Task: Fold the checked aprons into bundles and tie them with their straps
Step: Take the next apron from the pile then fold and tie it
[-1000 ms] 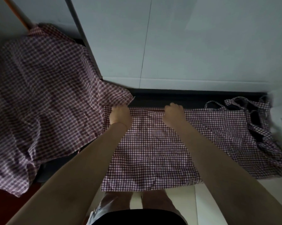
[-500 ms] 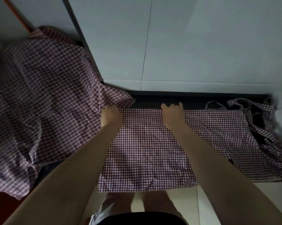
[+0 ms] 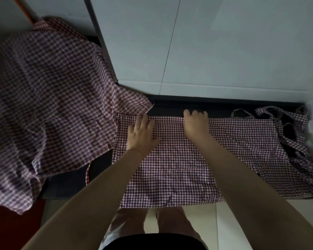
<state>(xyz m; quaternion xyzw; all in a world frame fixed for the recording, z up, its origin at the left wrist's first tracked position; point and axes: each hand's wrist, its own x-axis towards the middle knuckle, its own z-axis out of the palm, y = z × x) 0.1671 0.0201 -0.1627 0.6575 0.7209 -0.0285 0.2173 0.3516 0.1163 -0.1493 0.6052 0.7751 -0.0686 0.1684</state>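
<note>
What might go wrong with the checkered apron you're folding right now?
The near edge of the apron hangs over the front of the dark counter, so it might slide off once the left hand and right hand, both lying flat and open on it, lift away. The straps sit in a loose tangle at the right end and may knot up before tying. The crumpled pile on the left overlaps the apron's corner and could drag on it.

Dim, soft light – edges warped, blurry
</note>
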